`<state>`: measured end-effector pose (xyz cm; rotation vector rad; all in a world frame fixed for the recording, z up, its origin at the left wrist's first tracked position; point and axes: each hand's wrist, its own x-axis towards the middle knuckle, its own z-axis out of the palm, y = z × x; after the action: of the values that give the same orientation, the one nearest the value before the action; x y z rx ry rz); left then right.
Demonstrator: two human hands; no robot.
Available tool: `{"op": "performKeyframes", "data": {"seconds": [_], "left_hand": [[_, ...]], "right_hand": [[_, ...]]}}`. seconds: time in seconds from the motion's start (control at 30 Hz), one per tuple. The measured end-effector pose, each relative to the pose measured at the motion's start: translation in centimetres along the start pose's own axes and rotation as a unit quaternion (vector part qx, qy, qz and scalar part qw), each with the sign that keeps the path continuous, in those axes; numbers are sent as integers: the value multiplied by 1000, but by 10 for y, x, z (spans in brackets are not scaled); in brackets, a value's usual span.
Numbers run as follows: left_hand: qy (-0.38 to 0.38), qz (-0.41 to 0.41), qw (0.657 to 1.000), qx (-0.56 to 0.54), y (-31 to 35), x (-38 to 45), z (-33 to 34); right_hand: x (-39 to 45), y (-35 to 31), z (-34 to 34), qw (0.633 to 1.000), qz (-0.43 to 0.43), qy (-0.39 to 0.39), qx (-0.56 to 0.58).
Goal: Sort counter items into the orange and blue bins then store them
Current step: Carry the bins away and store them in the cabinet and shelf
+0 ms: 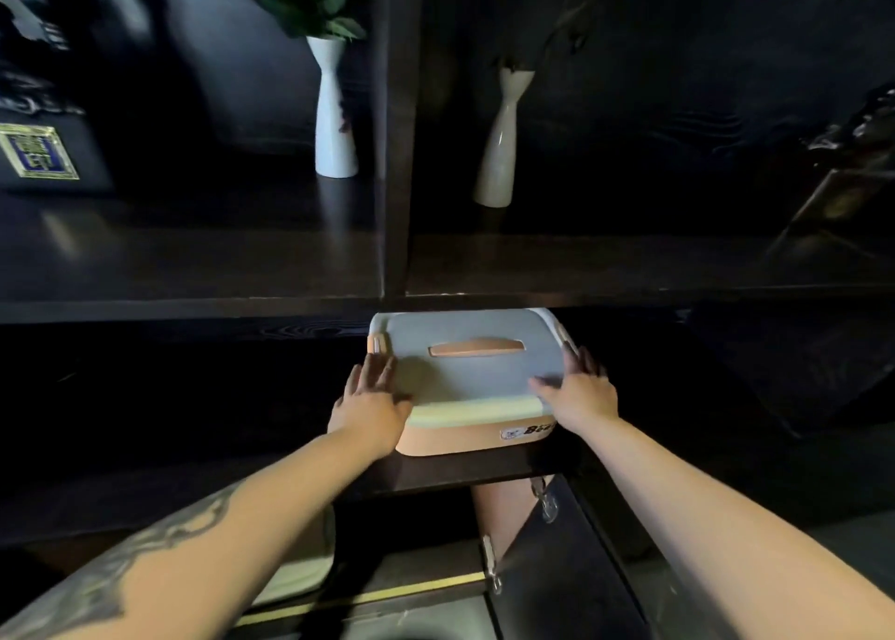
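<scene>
Orange bin [472, 438], lid on, sits half into the lower shelf slot [436, 475] under the upper shelf [290, 271]; my left hand [370, 404] and right hand [578, 392] lie flat-fingered on its near corners, gripping nothing, so I can push it in square.

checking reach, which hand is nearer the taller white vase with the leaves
Left. The left hand sits almost straight below the vase; the right hand is farther off to the right.

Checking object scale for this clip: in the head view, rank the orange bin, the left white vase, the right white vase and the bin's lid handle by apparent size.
1. orange bin
2-3. left white vase and right white vase: alike, unranked
4. lid handle
</scene>
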<state>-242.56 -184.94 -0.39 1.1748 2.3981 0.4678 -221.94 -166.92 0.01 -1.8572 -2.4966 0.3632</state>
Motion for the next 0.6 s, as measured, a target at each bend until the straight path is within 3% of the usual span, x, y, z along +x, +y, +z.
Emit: {"op": "performKeyframes", "data": {"seconds": [0.1, 0.2, 0.37, 0.6], "left_hand": [[11, -57, 997, -56, 3, 19, 8], [49, -104, 985, -128, 4, 34, 7], [86, -96, 977, -170, 7, 37, 13], [185, -67, 914, -354, 9, 28, 18]], "right_hand": [[25, 4, 1, 996, 43, -61, 58], [47, 5, -1, 985, 64, -66, 148], [66, 7, 7, 969, 66, -23, 238], [61, 5, 12, 938, 114, -8, 326]]}}
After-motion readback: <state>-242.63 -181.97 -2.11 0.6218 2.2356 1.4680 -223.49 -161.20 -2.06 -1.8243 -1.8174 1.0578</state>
